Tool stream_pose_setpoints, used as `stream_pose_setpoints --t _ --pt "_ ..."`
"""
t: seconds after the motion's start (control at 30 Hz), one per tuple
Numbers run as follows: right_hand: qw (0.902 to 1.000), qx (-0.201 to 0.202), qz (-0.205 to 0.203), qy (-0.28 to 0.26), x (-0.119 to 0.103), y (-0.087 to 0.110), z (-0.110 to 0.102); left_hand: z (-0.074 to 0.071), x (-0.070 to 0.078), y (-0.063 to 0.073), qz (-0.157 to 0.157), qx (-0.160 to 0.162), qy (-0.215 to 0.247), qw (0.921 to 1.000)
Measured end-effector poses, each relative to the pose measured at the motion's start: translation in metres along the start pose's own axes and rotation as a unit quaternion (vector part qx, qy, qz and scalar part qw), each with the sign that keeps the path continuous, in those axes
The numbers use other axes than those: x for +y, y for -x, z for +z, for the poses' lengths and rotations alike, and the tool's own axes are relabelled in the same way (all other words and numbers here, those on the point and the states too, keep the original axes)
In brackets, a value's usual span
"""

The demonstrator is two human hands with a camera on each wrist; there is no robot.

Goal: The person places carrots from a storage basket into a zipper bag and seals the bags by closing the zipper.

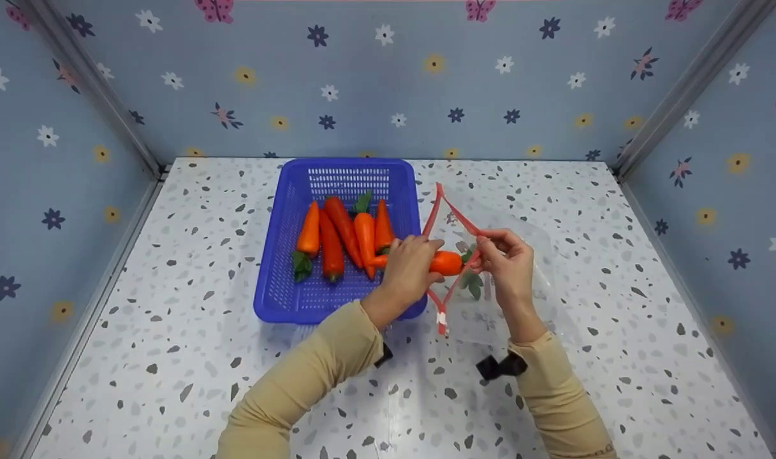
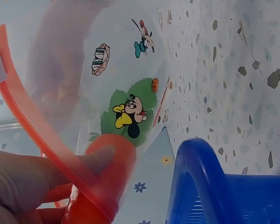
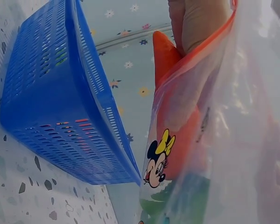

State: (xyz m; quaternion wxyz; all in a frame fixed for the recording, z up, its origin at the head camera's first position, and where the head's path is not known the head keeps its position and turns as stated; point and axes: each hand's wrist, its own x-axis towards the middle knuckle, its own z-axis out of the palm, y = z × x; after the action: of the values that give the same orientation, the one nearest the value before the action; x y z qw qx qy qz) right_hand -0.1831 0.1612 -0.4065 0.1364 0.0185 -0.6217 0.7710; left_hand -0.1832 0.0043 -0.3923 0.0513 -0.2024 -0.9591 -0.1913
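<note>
My left hand [image 1: 408, 266] grips an orange carrot [image 1: 447, 262] with green leaves, at the mouth of a clear zip bag [image 1: 521, 299]. The carrot's leafy end is inside the bag, and its pointed tip sticks out on the basket side. In the left wrist view the thumb lies on the carrot [image 2: 121, 154] behind the bag's red zip strip [image 2: 28, 116]. My right hand [image 1: 512, 258] pinches the far side of the red-edged opening, which stands spread apart. Cartoon figures are printed on the bag's film [image 3: 177, 154]. My left palm is partly hidden in the wrist views.
A blue plastic basket [image 1: 271, 255] stands left of the bag, holding several orange carrots [image 1: 308, 233] and long red vegetables [image 1: 332, 252]. Its right rim is beside the bag's mouth. Flower-patterned panels [image 1: 362, 83] enclose the speckled table [image 1: 190, 268] at the back and sides.
</note>
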Motion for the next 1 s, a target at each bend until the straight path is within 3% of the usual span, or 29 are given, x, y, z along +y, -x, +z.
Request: stream_pose_setpoints --t 0.13,0.3,0.47,0.6,0.8,1.0 --pt "1.0 0.0 0.002 -0.004 0.001 0.0 -0.001 -0.004 0.001 -0.001 0.004 0.003 0.022 0.9997" --pt "0.9999 -0.005 -0.011 0.0 0.006 -0.001 -0.003 -0.013 0.001 0.002 0.011 0.041 0.035 0.9985" --pt "0.9989 -0.022 -0.019 -0.037 0.039 -0.017 -0.022 -0.022 -0.001 0.006 0.016 0.092 0.05 0.9943" --pt "0.9993 -0.018 -0.02 -0.025 0.049 -0.021 -0.027 -0.029 -0.004 0.008 0.016 0.121 0.075 0.9897" --pt "0.9997 0.013 0.002 0.022 0.015 -0.006 -0.008 -0.036 -0.013 0.011 0.002 0.144 0.072 0.987" --pt "0.9993 -0.002 -0.036 0.013 0.04 -0.015 -0.021 -0.036 -0.032 0.014 -0.007 0.161 0.07 0.9845"
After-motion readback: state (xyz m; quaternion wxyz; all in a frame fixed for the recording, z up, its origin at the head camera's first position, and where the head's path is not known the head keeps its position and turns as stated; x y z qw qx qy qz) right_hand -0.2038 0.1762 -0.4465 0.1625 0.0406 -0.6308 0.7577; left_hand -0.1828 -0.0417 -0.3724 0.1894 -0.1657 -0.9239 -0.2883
